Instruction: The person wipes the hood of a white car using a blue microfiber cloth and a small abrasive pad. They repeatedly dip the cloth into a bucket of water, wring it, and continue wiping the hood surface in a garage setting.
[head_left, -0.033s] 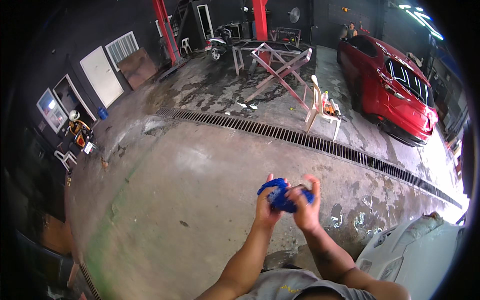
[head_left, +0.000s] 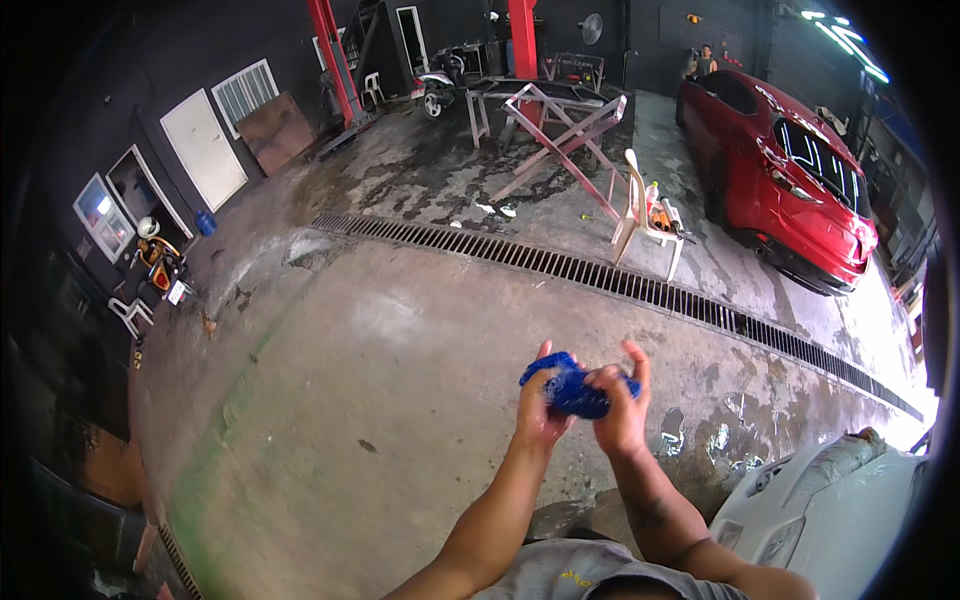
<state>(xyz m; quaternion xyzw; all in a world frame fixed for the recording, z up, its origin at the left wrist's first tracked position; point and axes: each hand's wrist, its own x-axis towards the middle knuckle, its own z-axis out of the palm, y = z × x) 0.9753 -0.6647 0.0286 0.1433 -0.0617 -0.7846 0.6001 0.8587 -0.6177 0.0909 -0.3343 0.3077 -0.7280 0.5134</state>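
Observation:
A bundled blue cloth with a textured, fuzzy surface is held in front of me between both hands, with whitish suds on its left part. My left hand grips its left end, the thumb across the front and the fingers behind. My right hand is closed on the right end, one finger raised off the cloth. Bare concrete floor lies beneath. The undersides of the cloth and some fingertips are hidden.
A white car stands close at my lower right. A drain grate crosses the floor ahead. Beyond it are a white plastic chair holding bottles and tools, a metal stand, and a red car. A person is beside the red car.
Both hands have shifted slightly right. The cloth now looks more stretched out sideways, and my right hand has moved a little away from the left.

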